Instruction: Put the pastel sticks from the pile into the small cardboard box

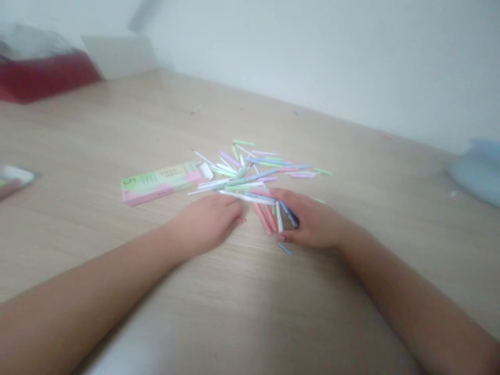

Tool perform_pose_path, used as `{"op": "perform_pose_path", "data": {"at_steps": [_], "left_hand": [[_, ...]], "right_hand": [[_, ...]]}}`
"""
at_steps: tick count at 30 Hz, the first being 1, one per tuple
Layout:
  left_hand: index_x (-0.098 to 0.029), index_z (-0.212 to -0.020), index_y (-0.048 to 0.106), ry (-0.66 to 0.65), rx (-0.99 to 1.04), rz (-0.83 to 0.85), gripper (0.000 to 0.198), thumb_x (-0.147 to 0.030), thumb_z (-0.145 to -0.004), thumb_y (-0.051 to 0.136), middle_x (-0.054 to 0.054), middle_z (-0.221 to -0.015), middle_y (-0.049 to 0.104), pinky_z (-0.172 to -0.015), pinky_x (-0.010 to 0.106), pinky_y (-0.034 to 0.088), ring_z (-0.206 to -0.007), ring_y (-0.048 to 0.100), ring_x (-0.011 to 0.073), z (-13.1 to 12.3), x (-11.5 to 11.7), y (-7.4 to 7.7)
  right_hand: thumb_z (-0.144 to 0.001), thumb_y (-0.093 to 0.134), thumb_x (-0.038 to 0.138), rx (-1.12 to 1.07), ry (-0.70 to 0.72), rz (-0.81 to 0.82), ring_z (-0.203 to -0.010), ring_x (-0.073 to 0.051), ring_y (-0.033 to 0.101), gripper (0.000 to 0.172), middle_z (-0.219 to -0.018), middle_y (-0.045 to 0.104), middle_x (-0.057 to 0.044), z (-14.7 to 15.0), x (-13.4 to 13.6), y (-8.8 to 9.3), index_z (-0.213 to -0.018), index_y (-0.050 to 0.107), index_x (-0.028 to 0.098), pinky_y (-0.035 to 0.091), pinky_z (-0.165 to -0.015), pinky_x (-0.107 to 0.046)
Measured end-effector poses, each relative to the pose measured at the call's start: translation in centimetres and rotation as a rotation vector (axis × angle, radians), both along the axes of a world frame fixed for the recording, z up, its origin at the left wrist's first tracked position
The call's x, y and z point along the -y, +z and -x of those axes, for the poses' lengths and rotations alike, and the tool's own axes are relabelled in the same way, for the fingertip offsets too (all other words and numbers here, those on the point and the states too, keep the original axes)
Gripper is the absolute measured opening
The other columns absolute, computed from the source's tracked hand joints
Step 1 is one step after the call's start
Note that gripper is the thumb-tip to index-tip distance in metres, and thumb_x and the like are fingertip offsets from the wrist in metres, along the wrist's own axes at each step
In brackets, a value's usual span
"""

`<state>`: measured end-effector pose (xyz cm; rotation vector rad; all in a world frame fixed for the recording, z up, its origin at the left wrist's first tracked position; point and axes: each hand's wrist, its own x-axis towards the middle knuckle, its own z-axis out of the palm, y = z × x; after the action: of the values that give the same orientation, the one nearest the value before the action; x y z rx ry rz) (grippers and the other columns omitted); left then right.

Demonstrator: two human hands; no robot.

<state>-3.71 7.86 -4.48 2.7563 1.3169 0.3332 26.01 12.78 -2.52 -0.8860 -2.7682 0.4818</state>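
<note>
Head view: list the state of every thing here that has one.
Left hand, resting on the table, fingers curled, beside the sticks
Right hand, cupped around a few sticks
Pastel sticks, loose, crossing in a scattered pile
Green-and-pink box, lying flat, end apparently open

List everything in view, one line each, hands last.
Wooden table: one, pale, under everything.
Thin sticks: many, pastel green, pink, purple, blue, white; loose pile mid-table.
Box: one, green and pink, printed 5, left of pile.
Red object: one, red, back left.
Pale board: one, off-white, back left.
Blurred item: one, white and red, left edge.
Soft object: one, pale blue, right edge.
Wall: one, white, behind table.
Left hand: one, on table beside sticks.
Right hand: one, over sticks at pile's near end.
</note>
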Motion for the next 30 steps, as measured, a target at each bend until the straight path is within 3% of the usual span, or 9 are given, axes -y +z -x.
{"op": "perform_pose_path", "data": {"at_steps": [6,10,13,18,24,27,30], "left_hand": [[-0.021,-0.095,0.064,0.012,-0.003,0.033,0.022,-0.034,-0.106,0.051,0.007,-0.1,0.071,-0.087,0.043,0.052,-0.097,0.068,0.0282,0.0,0.1,0.3],[-0.021,-0.094,0.064,0.003,0.011,0.046,0.023,-0.034,-0.107,0.05,0.007,-0.099,0.071,-0.085,0.042,0.051,-0.095,0.067,0.0278,-0.1,0.1,0.4],[-0.021,-0.094,0.064,0.001,0.019,0.052,0.023,-0.033,-0.107,0.05,0.007,-0.1,0.07,-0.086,0.042,0.051,-0.096,0.067,0.0275,0.0,0.1,0.4],[-0.021,-0.094,0.064,0.002,0.02,0.061,0.024,-0.034,-0.107,0.048,0.007,-0.1,0.07,-0.086,0.042,0.05,-0.096,0.066,0.0273,0.1,0.1,0.4],[-0.022,-0.096,0.065,0.001,0.026,0.074,0.027,-0.036,-0.107,0.045,0.007,-0.099,0.07,-0.086,0.043,0.05,-0.097,0.066,0.0278,0.2,-0.1,0.1],[-0.022,-0.095,0.065,0.002,0.027,0.074,0.029,-0.037,-0.108,0.044,0.008,-0.099,0.07,-0.086,0.044,0.051,-0.097,0.066,0.0285,0.1,-0.1,0.0],[-0.021,-0.093,0.064,0.007,0.028,0.073,0.03,-0.038,-0.108,0.043,0.008,-0.098,0.07,-0.086,0.044,0.051,-0.095,0.066,0.0289,0.1,-0.1,0.0]], "right_hand": [[-0.089,0.076,0.045,0.022,-0.011,0.066,-0.154,-0.034,0.041,0.092,-0.17,0.038,-0.006,-0.2,0.7,1.1,-0.167,0.029,0.031,0.037,-0.126,-0.054],[-0.09,0.066,0.024,0.006,-0.008,0.071,-0.153,-0.03,0.043,0.084,-0.169,0.041,-0.006,-0.6,0.3,0.8,-0.166,0.031,0.029,0.036,-0.127,-0.051],[-0.088,0.064,0.019,0.009,-0.041,0.075,-0.15,-0.031,0.047,0.08,-0.166,0.045,-0.007,-0.6,0.2,0.5,-0.163,0.037,0.029,0.039,-0.125,-0.053],[-0.095,0.063,0.025,0.009,-0.046,0.022,-0.148,-0.032,0.049,0.069,-0.163,0.049,-0.009,-1.0,0.1,1.6,-0.161,0.043,0.027,0.039,-0.125,-0.057],[-0.104,0.057,0.049,0.114,-0.323,-0.004,-0.143,-0.036,0.056,0.056,-0.158,0.056,-0.008,-6.9,-1.1,3.2,-0.156,0.052,0.029,0.045,-0.12,-0.062],[-0.106,0.049,0.054,0.108,-0.505,-0.026,-0.146,-0.037,0.052,0.06,-0.161,0.052,-0.013,-10.3,0.3,1.5,-0.159,0.047,0.026,0.041,-0.121,-0.064],[-0.106,0.047,0.057,0.134,-0.587,-0.006,-0.153,-0.039,0.041,0.072,-0.169,0.039,-0.017,-12.4,3.6,-1.5,-0.167,0.031,0.023,0.037,-0.123,-0.066]]}}
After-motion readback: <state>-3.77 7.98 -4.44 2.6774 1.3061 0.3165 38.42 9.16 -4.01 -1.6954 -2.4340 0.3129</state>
